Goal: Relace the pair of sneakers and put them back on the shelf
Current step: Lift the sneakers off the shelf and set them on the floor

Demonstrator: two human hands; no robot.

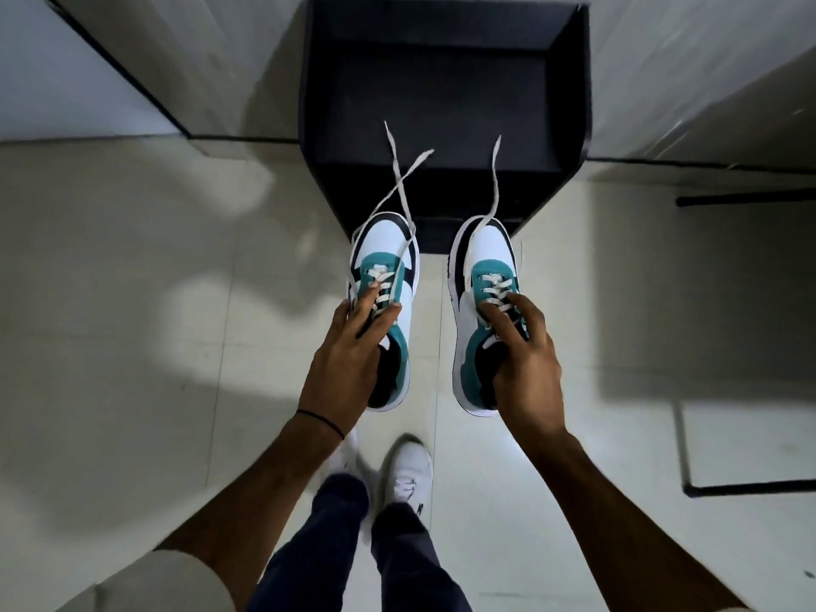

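I hold a pair of white, teal and black sneakers in the air, toes pointing away from me. My left hand (349, 364) grips the left sneaker (388, 258) at its tongue and collar. My right hand (523, 360) grips the right sneaker (481, 276) the same way. Both are laced, and their loose white lace ends (399, 170) swing forward over the black shelf (441, 81), which stands open just ahead against the wall.
The floor is pale tile (132, 302). My legs in dark trousers and white shoes (406, 474) are below the sneakers. A dark metal frame (746, 488) stands on the floor at the right. White walls flank the shelf.
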